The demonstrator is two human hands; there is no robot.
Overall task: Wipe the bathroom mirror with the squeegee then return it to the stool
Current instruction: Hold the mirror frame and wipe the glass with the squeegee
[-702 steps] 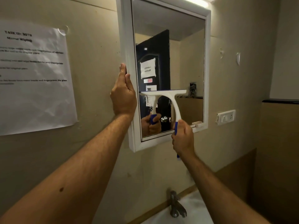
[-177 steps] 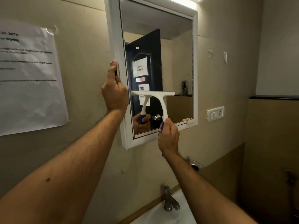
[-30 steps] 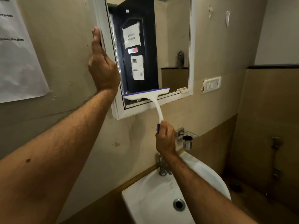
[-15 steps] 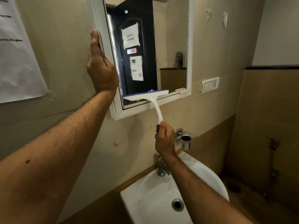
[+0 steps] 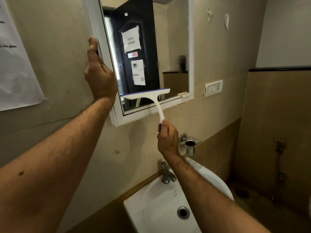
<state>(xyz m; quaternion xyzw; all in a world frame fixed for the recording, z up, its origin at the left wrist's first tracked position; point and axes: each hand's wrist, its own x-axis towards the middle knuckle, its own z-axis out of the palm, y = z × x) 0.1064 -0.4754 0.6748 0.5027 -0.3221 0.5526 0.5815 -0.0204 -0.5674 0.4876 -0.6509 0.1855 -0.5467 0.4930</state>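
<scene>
Squeegee barely moved since half a second back, blade still low on mirror near its 6 o'clock edge. Right hand clamped on handle; left hand stayed flat, fingers loose, on frame's 9 o'clock side.
</scene>
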